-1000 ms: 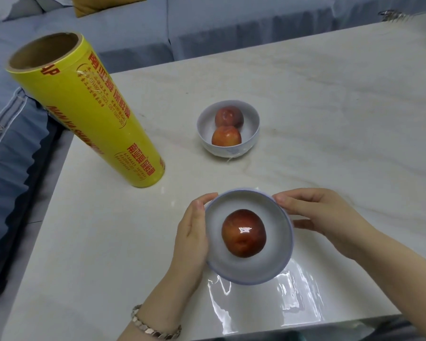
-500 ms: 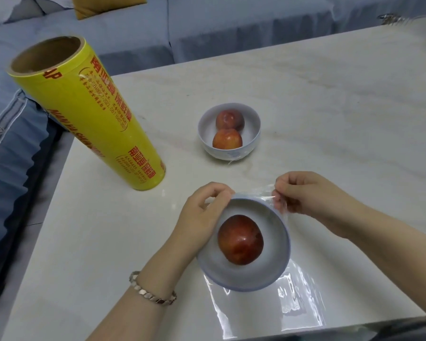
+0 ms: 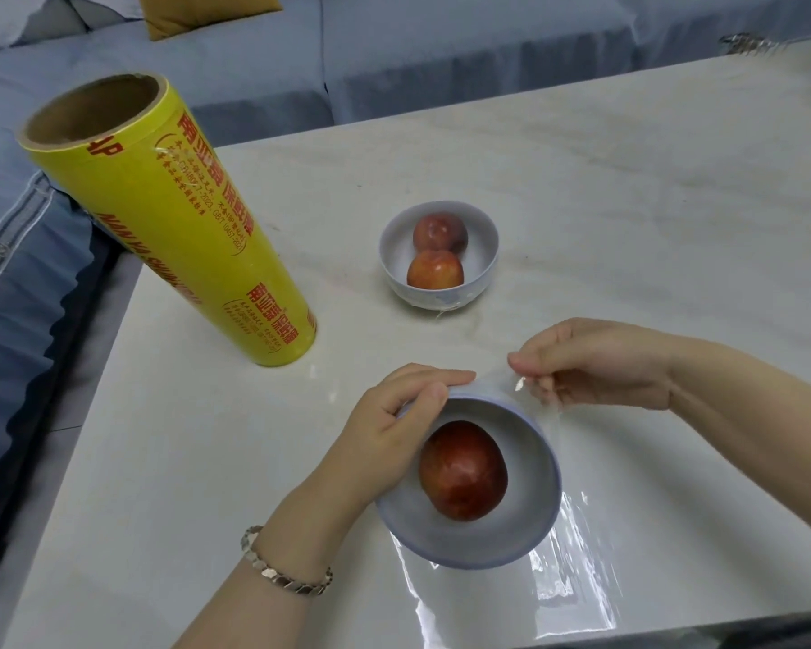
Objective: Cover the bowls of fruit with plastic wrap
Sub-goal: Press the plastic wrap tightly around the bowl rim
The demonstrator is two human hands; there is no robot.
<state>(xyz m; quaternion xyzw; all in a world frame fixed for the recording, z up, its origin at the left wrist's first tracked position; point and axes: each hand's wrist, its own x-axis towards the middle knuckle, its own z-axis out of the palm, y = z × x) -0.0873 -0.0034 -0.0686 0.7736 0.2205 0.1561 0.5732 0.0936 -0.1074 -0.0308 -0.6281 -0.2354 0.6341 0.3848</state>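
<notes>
Wrap (image 3: pixel 574 573), near-invisible, in pinch of right hand (image 3: pixel 595 363); left hand (image 3: pixel 389 423) around bowl (image 3: pixel 527 522) rim.

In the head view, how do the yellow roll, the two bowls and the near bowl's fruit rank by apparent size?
1. Roll
2. Near bowl
3. Far bowl
4. Fruit
The bowls may really match; the near one just sits closer to the camera.

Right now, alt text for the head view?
A left hand grips the far rim of a near bowl holding one red fruit, while the right hand pinches wrap beside it. Behind stand a far bowl with two fruits and a yellow roll, all on a pale table.
</notes>
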